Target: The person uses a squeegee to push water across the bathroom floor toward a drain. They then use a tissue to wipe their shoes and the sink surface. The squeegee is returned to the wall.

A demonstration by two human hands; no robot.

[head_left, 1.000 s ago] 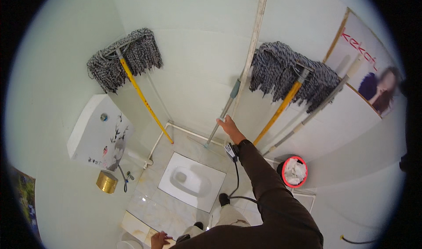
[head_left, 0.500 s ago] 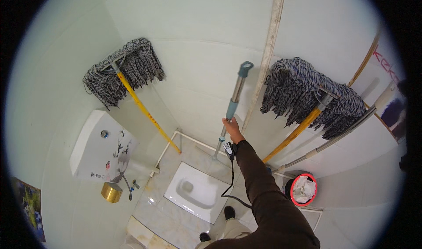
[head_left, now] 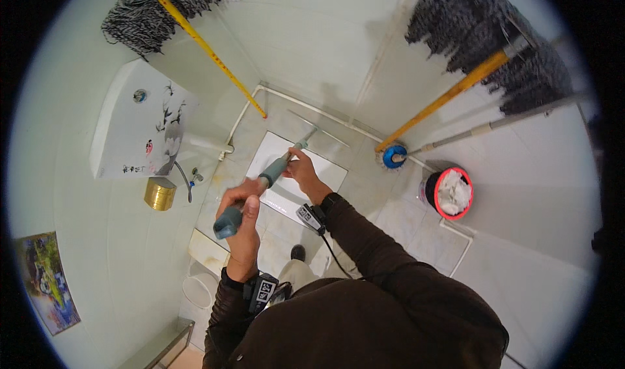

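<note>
A long-handled tool that looks like a floor squeegee slants from my body down to the floor. Its thin bar rests on the tiles just beyond the white squat toilet. My left hand is wrapped round the metal pole just below the grey-green end grip. Farther down, past the middle grip, the fingers of my right hand close on the pole. The pole and both hands partly cover the toilet bowl.
Left wall: white cistern, gold paper holder. Two string mops stand head-up against the walls. Right: a blue round brush-like head and a red-rimmed bin with paper. White pipes edge the floor.
My left hand has come into view and taken hold of the upper pole. The squeegee now tips toward me, and my right hand has moved lower on it. The view has shifted downward.
</note>
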